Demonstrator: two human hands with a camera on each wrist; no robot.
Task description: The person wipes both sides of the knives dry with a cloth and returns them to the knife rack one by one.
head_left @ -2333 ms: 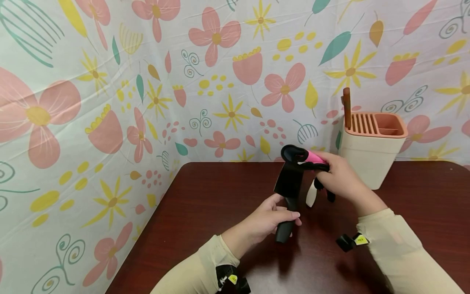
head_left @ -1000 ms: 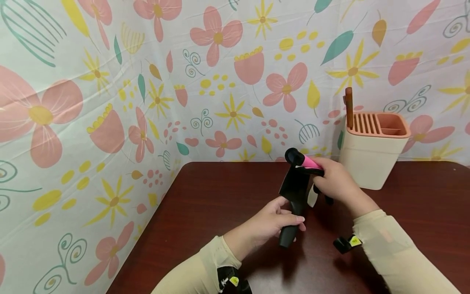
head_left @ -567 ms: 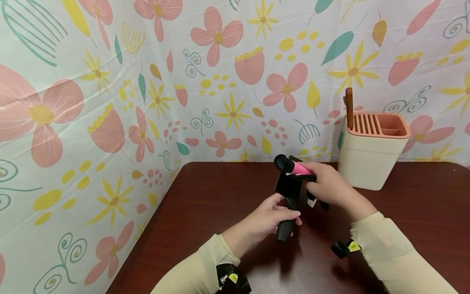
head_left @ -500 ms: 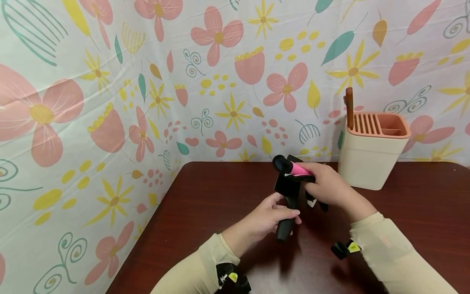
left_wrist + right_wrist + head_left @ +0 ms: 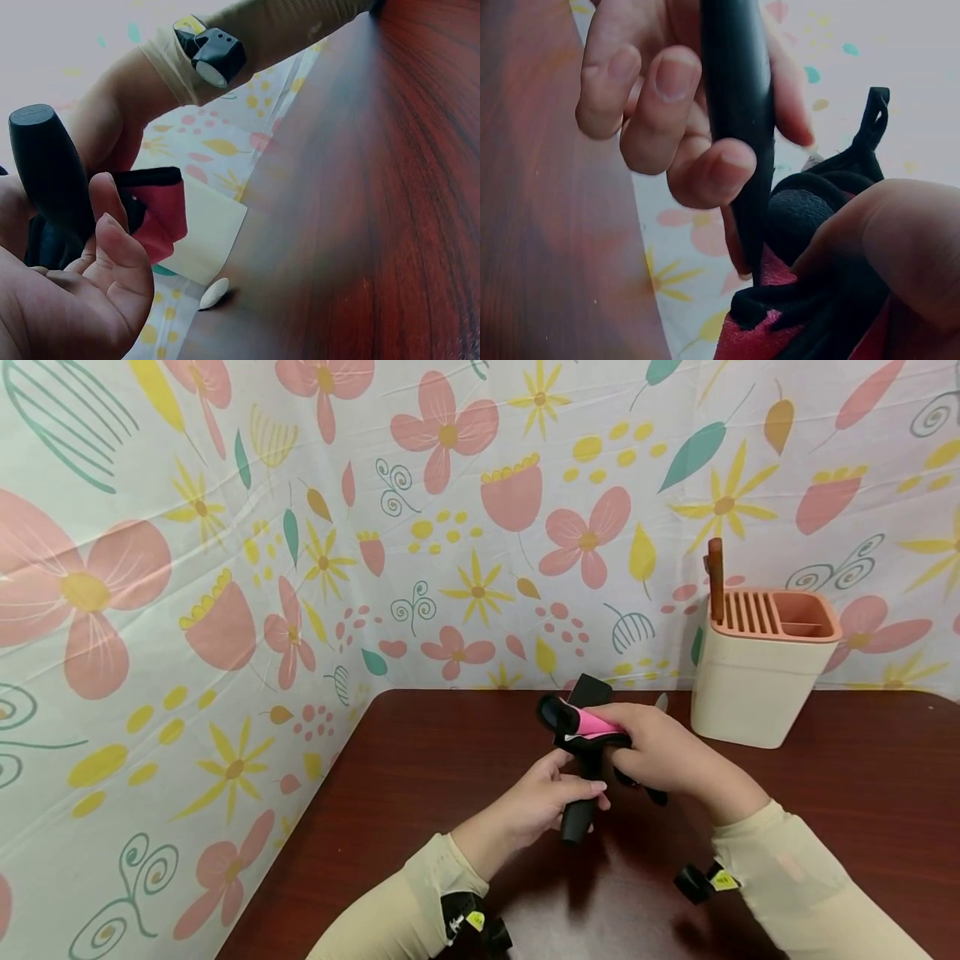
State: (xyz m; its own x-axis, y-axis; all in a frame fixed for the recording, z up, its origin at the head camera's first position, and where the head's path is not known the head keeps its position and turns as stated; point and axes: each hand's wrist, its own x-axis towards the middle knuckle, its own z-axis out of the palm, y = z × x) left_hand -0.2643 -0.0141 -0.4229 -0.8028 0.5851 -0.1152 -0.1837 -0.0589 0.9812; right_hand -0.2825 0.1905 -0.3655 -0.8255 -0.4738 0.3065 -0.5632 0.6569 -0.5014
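My left hand [image 5: 536,810] grips the dark handle [image 5: 579,817] of a black kitchen knife with a broad blade [image 5: 591,691], raised over the table with its far end pointing away from me. In my right hand [image 5: 667,756] is a bunched pink cloth [image 5: 596,723] with black edging and black straps, laid across the blade near the handle. The right wrist view shows the cloth [image 5: 780,274] against the knife's handle [image 5: 739,82]. Folds of cloth and my right fingers hide the middle of the blade.
A cream knife block [image 5: 761,689] with a coral slotted top stands at the back right, holding a brown-handled knife [image 5: 716,581]. Near it on the table lies a small pale oval thing [image 5: 215,292], kind unclear. Floral fabric [image 5: 465,527] hangs behind and at the left.
My right hand has drawn the cloth down and left toward the handle, so the blade's far end now shows beyond it. The pale thing's tip has come into view behind that hand.
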